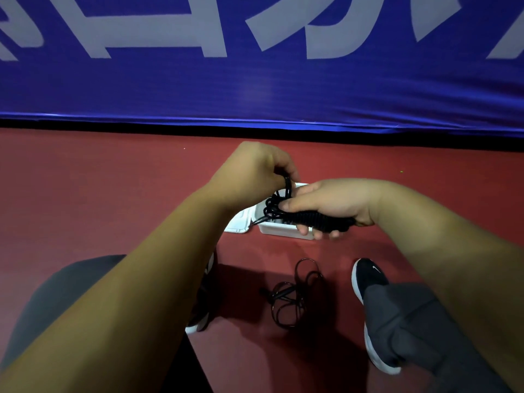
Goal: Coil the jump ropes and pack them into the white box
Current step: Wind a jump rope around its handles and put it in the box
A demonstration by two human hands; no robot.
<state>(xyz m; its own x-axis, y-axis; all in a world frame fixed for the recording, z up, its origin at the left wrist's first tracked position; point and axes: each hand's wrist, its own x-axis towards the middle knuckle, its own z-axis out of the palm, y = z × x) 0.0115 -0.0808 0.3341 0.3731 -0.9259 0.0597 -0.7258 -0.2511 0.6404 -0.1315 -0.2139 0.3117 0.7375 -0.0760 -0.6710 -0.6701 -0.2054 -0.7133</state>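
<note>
From my remote seat I read this as the coiling step. The right hand point(331, 205) is curled round the thin black jump rope point(312, 218), thumb laid along the top of the bundled cord and handles, fingertips point(319, 235) wrapped underneath, so the turns made cannot spring apart. The left hand point(252, 171) sits just beyond the right thumb, fingers bent and pinching a loop of that cord; it is raised above the bundle, I judge, to lead the cord round for another turn.

Directly below the right fingers lies the small white plastic box point(279, 230), open, its white lid point(238, 224) lying flat beside it under the left wrist; holding the bundle over the box keeps the drop short. What is inside I cannot tell, since the hands cover it.

Nearer me than both hands, and well apart from them, a second black jump rope point(292, 293) sprawls in loose loops on the red sports floor point(113, 194), beside a black white-soled shoe point(368, 276); I judge it not yet coiled, so the task looks partway done.
</note>
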